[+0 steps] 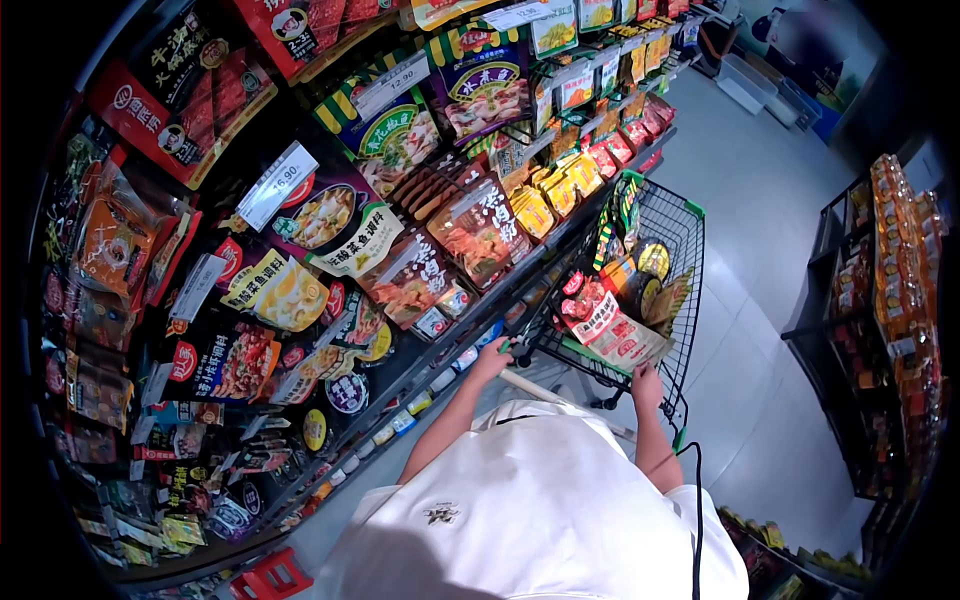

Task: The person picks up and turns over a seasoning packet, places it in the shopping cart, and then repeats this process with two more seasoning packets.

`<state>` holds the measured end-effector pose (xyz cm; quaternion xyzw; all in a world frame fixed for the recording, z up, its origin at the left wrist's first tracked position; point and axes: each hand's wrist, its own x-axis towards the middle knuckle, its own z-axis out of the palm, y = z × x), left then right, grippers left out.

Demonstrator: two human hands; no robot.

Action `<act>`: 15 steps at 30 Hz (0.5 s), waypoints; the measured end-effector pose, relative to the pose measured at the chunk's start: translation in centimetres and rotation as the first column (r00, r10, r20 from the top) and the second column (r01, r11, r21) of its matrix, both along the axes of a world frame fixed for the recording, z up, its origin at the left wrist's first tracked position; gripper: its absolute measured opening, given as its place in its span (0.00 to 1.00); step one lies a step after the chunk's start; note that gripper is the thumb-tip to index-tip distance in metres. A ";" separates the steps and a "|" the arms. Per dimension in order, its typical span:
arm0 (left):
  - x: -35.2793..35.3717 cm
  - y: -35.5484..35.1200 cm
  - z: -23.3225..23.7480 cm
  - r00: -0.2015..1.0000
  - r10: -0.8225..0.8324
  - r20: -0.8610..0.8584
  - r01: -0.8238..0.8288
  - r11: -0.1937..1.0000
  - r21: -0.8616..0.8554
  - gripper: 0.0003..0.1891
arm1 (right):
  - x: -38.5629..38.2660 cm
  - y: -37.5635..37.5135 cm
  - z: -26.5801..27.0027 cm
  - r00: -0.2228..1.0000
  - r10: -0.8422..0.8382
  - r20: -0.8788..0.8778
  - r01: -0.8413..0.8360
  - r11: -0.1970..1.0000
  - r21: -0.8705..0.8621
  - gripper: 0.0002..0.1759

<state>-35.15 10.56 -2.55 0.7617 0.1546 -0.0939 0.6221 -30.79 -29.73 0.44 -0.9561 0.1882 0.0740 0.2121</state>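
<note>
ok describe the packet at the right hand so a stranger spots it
Start at the black wire shopping cart, right of the picture's middle. In its near half, the right hand is at one corner of a cream-and-red packet. Its broad pale face sets it apart from the round yellow item and the striped packet farther in.

The shopping cart (697, 255) before me is a mesh of thin, dark metal wire, with smooth green plastic at its corners. In it, the red-and-white packet (612, 328) looks like smooth plastic film. My shirt (500, 510) is soft, matt white cloth, creased in places; the black cable (697, 530) over it looks smooth. Beside me, the shelf pouches (485, 90) are shiny film; underfoot, the floor (755, 350) is smooth and faintly glossy.
</note>
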 end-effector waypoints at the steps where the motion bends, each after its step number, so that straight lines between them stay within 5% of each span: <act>1: 0.0 0.0 0.1 1.000 -0.001 -0.016 0.001 1.000 -0.008 0.27 | 0.0 0.0 -0.3 1.000 0.011 0.021 -0.010 1.000 -0.014 0.18; 15: -0.1 -0.1 1.3 1.000 -0.013 -0.004 0.013 1.000 0.019 0.25 | -0.1 -0.2 -0.6 1.000 -0.004 0.004 0.004 1.000 -0.009 0.18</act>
